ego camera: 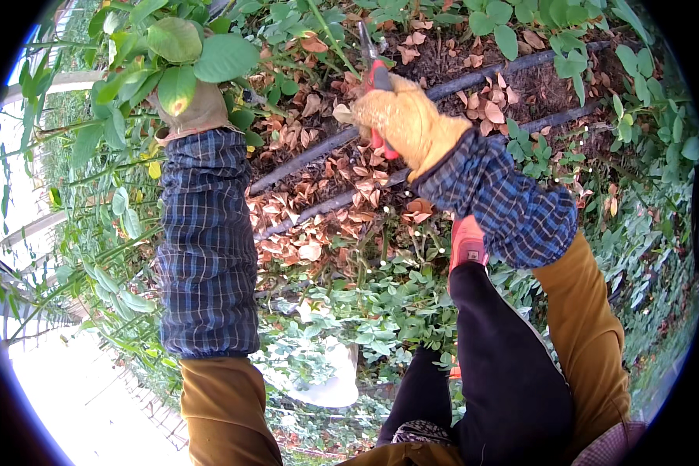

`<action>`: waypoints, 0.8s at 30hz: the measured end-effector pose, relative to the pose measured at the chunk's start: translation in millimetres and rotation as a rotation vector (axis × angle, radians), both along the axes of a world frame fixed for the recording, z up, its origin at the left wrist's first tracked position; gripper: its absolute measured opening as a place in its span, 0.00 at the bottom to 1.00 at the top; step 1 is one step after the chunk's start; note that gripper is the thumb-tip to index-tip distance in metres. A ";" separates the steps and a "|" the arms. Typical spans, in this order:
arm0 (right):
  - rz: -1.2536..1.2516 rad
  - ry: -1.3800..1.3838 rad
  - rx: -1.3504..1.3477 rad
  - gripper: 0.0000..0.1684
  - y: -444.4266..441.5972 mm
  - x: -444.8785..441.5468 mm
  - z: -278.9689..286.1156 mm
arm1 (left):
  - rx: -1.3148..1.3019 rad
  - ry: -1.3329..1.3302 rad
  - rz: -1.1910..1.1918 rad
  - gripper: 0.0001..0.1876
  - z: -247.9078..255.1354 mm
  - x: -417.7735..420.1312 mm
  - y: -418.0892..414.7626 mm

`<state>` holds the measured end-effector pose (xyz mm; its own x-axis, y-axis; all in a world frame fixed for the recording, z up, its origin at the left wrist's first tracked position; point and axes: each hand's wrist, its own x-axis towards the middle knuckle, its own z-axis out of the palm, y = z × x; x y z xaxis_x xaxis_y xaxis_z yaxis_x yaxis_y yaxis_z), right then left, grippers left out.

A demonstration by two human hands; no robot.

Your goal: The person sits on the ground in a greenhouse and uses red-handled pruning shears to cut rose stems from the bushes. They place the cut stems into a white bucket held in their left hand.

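My right hand [412,119], in a yellow work glove, grips a pair of red-handled pruning shears [378,76]. The metal blades point up and away, above leaf-strewn soil beside a green stem [333,41]. My left hand [197,110] wears a tan glove and is raised among leafy stems at the upper left. Broad green leaves [226,58], one with a yellowed tip, cover its fingers, so what it holds is hidden. Both forearms have blue plaid sleeve covers [207,244].
Two dark irrigation pipes [311,160] cross the soil diagonally among dry brown leaves [291,247]. Dense green bushes [641,233] stand on the right. Below are my red shoe [467,242] and dark trouser leg [501,361], with a white object [332,384] partly behind foliage.
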<state>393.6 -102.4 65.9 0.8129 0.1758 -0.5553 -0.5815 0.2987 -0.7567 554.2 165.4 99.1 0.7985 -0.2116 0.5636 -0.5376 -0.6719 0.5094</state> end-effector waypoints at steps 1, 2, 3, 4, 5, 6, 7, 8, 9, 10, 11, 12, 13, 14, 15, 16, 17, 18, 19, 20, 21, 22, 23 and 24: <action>0.256 -0.126 -0.242 0.08 -11.7 16.7 -4.2 | 0.039 -0.005 -0.010 0.23 -1.1 -4.5 -2.4; 0.508 -0.254 -0.493 0.09 -23.0 37.3 -6.7 | 0.072 -0.010 -0.021 0.26 -1.7 -8.8 -5.8; 0.736 -0.233 -0.655 0.14 -27.7 55.2 -5.8 | -0.431 0.223 -0.200 0.26 -8.4 -6.0 -5.1; 0.733 -0.304 -0.744 0.17 -27.9 60.5 2.0 | -0.715 0.335 -0.433 0.27 -6.3 -11.9 -10.2; 0.727 -0.372 -0.834 0.22 -27.7 65.2 8.2 | -1.062 0.480 -0.684 0.28 -4.3 -18.7 -15.4; 0.648 -0.296 -0.822 0.26 -21.9 72.9 4.8 | -1.352 0.624 -0.878 0.28 -2.2 -24.7 -21.2; 0.629 -0.423 -0.835 0.27 -12.1 64.3 36.8 | -1.222 0.574 -0.733 0.29 2.0 -37.5 -16.3; 0.669 -0.350 -0.735 0.27 -5.2 64.1 55.5 | -1.099 0.532 -0.612 0.29 6.5 -47.7 -20.5; 0.664 -0.428 -0.776 0.25 10.5 60.4 61.3 | -0.972 0.488 -0.485 0.29 9.3 -56.5 -21.5; 0.650 -0.488 -0.827 0.23 22.1 58.3 60.3 | -0.862 0.457 -0.397 0.29 5.5 -58.9 -24.4; 0.615 -0.709 -0.721 0.21 39.0 65.8 -9.1 | -0.807 0.449 -0.390 0.29 5.3 -58.2 -40.0; 0.582 -0.665 -0.623 0.19 46.8 57.5 8.5 | -0.753 0.424 -0.337 0.29 4.3 -60.0 -31.7; 0.536 -0.621 -0.528 0.17 49.2 46.9 31.3 | -0.710 0.400 -0.302 0.29 5.4 -60.5 -29.5; 0.477 -0.573 -0.444 0.15 47.0 35.9 56.1 | -0.679 0.384 -0.281 0.29 8.4 -59.9 -29.7; 0.423 -0.704 -0.561 0.15 57.6 36.9 42.8 | -0.660 0.371 -0.278 0.29 10.3 -54.1 -32.6; 0.419 -0.714 -0.605 0.14 60.5 36.9 41.1 | -0.653 0.357 -0.275 0.29 11.0 -48.8 -33.9; 0.413 -0.720 -0.648 0.14 63.6 36.7 39.2 | -0.650 0.352 -0.275 0.28 12.7 -41.9 -34.5; 0.467 -0.613 -0.610 0.15 57.4 38.2 54.7 | -0.643 0.348 -0.267 0.28 13.1 -37.2 -31.4; 0.519 -0.505 -0.571 0.15 52.8 38.6 62.1 | -0.652 0.342 -0.271 0.28 13.3 -30.9 -29.1; 0.514 -0.544 -0.411 0.16 42.5 32.5 50.6 | -0.651 0.341 -0.275 0.28 15.6 -26.5 -29.8; 0.522 -0.583 -0.221 0.18 35.7 26.4 35.6 | -0.645 0.338 -0.279 0.28 19.3 -22.6 -27.7; 0.538 -0.405 0.068 0.18 27.2 15.6 36.8 | -0.649 0.326 -0.272 0.28 20.7 -20.5 -19.8; 0.362 -0.253 0.423 0.18 23.9 1.0 20.7 | -0.655 0.330 -0.279 0.28 19.2 -18.2 -19.1; 0.280 -0.236 0.526 0.16 17.4 -7.0 7.6 | -0.663 0.332 -0.286 0.28 18.5 -16.2 -17.5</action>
<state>386.6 -85.0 73.5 0.7865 0.5993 -0.1490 -0.5271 0.5257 -0.6677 538.1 147.9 117.6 0.9121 -0.1375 0.3862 -0.3937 -0.0315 0.9187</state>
